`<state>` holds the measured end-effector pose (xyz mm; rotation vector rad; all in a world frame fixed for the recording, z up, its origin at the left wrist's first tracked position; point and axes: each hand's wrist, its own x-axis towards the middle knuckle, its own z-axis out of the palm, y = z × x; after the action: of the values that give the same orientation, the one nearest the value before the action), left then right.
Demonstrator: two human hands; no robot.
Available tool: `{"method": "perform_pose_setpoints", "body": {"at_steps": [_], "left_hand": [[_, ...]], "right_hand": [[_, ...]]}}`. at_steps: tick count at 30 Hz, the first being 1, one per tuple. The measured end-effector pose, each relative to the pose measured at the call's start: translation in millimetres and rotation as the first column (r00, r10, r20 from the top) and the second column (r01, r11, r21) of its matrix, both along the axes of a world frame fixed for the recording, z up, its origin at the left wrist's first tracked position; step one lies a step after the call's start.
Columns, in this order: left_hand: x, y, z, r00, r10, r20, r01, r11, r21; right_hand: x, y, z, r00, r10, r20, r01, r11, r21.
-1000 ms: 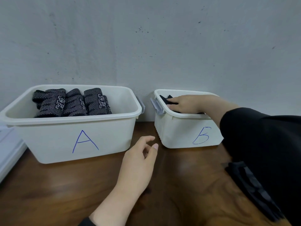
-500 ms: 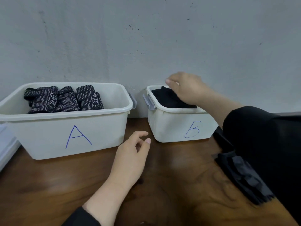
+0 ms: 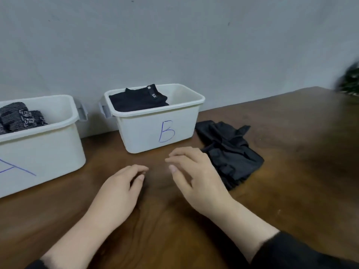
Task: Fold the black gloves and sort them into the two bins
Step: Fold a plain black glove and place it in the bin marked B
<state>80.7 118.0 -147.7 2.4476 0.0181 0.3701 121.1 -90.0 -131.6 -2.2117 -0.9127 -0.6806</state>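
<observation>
Two white bins stand against the wall. Bin A (image 3: pixel 48 152) at the left holds folded patterned black gloves (image 3: pixel 19 117). Bin B (image 3: pixel 151 131) in the middle holds folded plain black gloves (image 3: pixel 136 100) with a small label on top. Loose black gloves (image 3: pixel 231 150) lie in a heap on the table right of bin B. My left hand (image 3: pixel 120 189) rests over the table in front of bin B, fingers curled loosely, empty. My right hand (image 3: pixel 196 177) hovers beside it, fingers spread, empty, its far side just next to the loose heap.
The brown wooden table (image 3: pixel 291 181) stretches to the right. A dark blurred object (image 3: pixel 349 78) sits at the table's far right corner. A grey wall runs behind the bins. Black sleeves cover both my forearms at the bottom edge.
My right hand has come out of bin B and down to the table in front of it, empty. The view has swung right, so bin A sits partly off the left edge.
</observation>
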Motion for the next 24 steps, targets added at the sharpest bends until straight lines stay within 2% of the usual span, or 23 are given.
{"method": "perform_pose_setpoints", "body": {"at_steps": [3,6,8,11,14,18,20,22,24], "left_hand": [[-1.2,-24.6,-2.0,1.000,-0.030,0.004,0.030,0.999,0.023],[-2.3,-54.4,-1.2,0.997,-0.078,0.002,0.078,0.996,0.038],[-2.5,-71.7,-0.8,0.994,-0.106,-0.004,0.107,0.993,0.059],[-1.6,-90.3,0.0,0.991,-0.136,-0.001,0.136,0.988,0.073],[-2.0,-102.4,-0.3,0.985,-0.169,-0.013,0.170,0.981,0.092],[-3.1,-104.7,-1.3,0.983,-0.178,-0.031,0.181,0.978,0.100],[-3.0,-103.6,-1.0,0.986,-0.161,-0.028,0.163,0.984,0.068],[-3.7,-103.6,-0.6,0.988,-0.155,-0.025,0.156,0.987,0.041],[-4.5,-103.8,0.2,0.988,-0.154,-0.021,0.155,0.988,0.028]], "right_hand": [[16.2,-43.5,1.5,0.992,-0.122,-0.011,0.123,0.991,0.046],[43.7,-89.4,3.5,0.939,-0.307,-0.157,0.325,0.941,0.099],[63.1,-116.6,2.4,0.849,-0.427,-0.310,0.446,0.895,-0.012],[78.8,-141.2,-2.2,0.734,-0.501,-0.458,0.469,0.862,-0.191],[82.3,-147.7,-5.4,0.727,-0.506,-0.465,0.448,0.862,-0.238],[86.5,-143.0,-8.7,0.748,-0.554,-0.367,0.478,0.832,-0.281],[87.3,-140.7,-8.0,0.784,-0.540,-0.305,0.493,0.841,-0.222],[84.4,-141.2,-2.4,0.838,-0.490,-0.242,0.494,0.868,-0.045],[76.4,-142.1,9.9,0.868,-0.414,-0.274,0.467,0.868,0.167]]}}
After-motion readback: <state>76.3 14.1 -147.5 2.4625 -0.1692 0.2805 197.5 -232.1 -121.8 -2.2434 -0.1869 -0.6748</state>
